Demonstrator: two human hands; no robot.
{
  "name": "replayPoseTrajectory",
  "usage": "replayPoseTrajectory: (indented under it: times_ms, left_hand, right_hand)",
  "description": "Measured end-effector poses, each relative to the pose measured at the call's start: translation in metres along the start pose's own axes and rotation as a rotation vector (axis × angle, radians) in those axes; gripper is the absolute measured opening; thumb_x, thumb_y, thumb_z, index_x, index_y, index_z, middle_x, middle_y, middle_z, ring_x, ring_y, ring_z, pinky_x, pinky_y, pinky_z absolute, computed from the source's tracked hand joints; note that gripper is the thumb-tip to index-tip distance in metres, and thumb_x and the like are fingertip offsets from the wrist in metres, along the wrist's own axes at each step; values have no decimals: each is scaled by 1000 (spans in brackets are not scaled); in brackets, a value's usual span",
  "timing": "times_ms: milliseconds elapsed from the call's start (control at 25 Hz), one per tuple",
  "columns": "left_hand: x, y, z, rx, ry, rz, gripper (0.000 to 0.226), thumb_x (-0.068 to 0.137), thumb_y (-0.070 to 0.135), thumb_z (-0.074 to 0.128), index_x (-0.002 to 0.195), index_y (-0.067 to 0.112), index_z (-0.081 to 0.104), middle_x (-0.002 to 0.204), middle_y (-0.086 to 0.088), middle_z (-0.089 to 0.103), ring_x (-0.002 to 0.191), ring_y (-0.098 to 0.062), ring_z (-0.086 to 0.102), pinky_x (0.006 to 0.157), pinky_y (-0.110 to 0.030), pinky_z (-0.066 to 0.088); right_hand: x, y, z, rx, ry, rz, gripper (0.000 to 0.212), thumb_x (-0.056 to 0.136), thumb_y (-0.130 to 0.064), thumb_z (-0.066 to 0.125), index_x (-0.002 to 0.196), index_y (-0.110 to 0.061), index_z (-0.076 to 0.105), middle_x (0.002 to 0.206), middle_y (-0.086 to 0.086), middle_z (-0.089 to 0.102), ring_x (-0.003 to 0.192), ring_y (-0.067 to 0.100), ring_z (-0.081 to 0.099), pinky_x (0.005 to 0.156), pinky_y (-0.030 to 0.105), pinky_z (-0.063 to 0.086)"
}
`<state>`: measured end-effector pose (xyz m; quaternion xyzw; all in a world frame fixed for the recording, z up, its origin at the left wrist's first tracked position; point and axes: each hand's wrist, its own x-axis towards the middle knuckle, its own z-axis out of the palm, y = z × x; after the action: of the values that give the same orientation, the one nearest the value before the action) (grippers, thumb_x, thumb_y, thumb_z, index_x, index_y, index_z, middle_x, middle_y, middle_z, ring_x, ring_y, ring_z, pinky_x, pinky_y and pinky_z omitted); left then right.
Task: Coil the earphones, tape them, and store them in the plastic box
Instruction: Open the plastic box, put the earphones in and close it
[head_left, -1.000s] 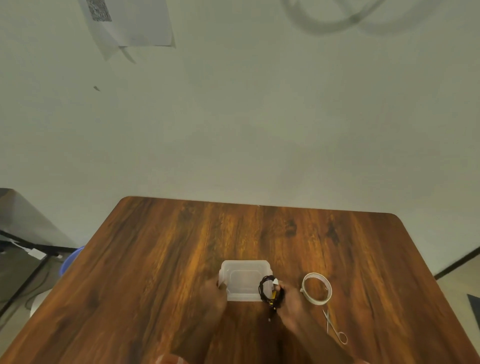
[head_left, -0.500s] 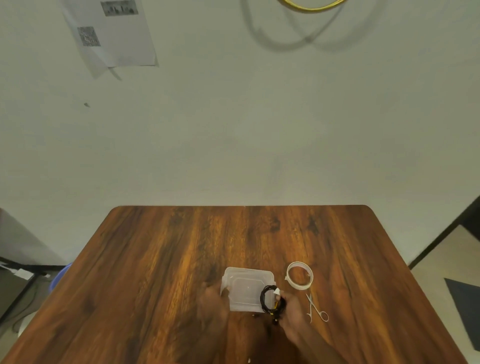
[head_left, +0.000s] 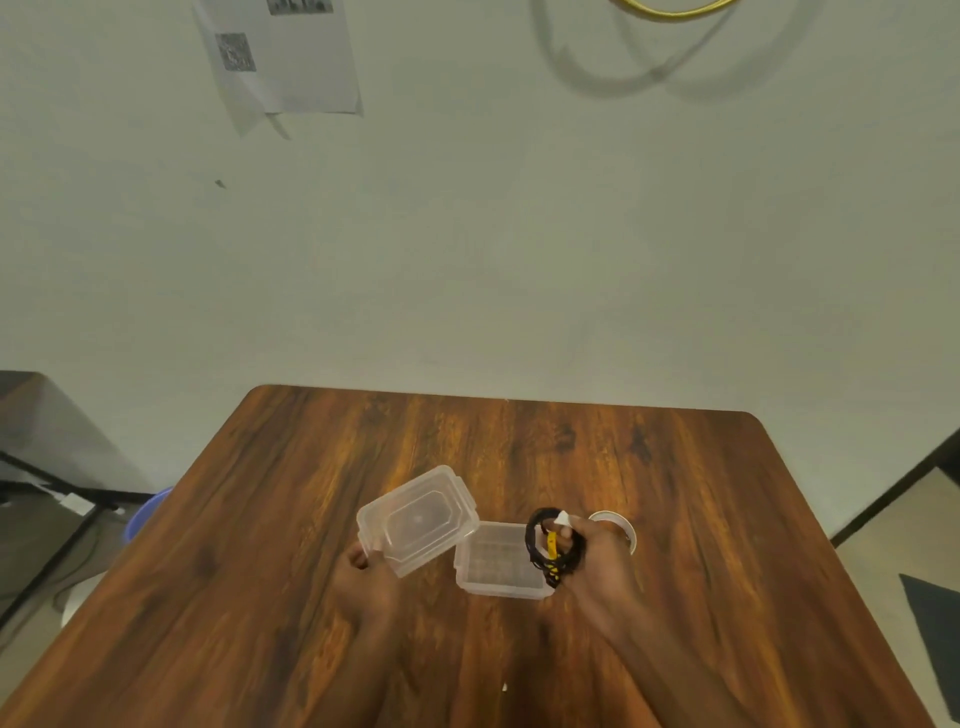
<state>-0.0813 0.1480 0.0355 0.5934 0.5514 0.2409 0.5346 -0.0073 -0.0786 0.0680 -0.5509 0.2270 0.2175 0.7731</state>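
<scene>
On the wooden table, the clear plastic box stands open, nothing visible inside but its gridded floor. Its lid is lifted clear and tilted, the left hand closed on the lid's near edge. The right hand has its fingers closed around the coiled black earphones, held just beside the box's right rim. A tape roll lies behind that hand.
</scene>
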Motion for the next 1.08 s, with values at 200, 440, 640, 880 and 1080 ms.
replayPoseTrajectory:
  times_ms: [200, 440, 640, 880, 1080]
  left_hand:
    - [13, -3, -35, -2, 46, -93, 24, 95, 15, 60, 117, 6, 62, 112, -15, 68, 95, -35, 67, 85, -50, 58]
    - [22, -14, -57, 4, 83, -126, 16, 95, 17, 58, 108, 11, 65, 104, -12, 69, 89, -31, 66, 79, -43, 57]
    - [31, -21, -58, -19, 101, -114, 12, 95, 14, 58, 107, 12, 63, 100, -13, 69, 83, -29, 66, 75, -42, 59]
    - [30, -28, -48, 38, 20, -84, 21, 94, 21, 62, 110, 9, 65, 103, -14, 69, 88, -32, 67, 79, -46, 59]
    - [25, -26, -26, 48, -7, -30, 16, 93, 14, 63, 106, 7, 67, 101, -16, 71, 84, -33, 67, 78, -48, 60]
  right_hand:
    - [10, 13, 32, -7, -27, 75, 25, 95, -23, 52, 98, -5, 69, 100, 16, 73, 103, 32, 67, 99, 48, 52]
    - [46, 28, 42, -132, 0, 211, 28, 98, -14, 46, 92, 4, 66, 80, 15, 67, 77, 30, 62, 62, 38, 50]
    - [127, 77, 20, -358, -65, 148, 45, 68, -29, 69, 103, -1, 73, 100, 20, 75, 91, 36, 72, 83, 53, 60]
    - [69, 55, 48, -825, 40, -33, 9, 95, -17, 59, 93, -12, 66, 98, 9, 69, 80, 15, 62, 73, 28, 54]
    - [58, 48, 35, -1333, 23, -363, 20, 96, -33, 57, 109, -22, 68, 110, -6, 70, 80, 5, 57, 59, 12, 37]
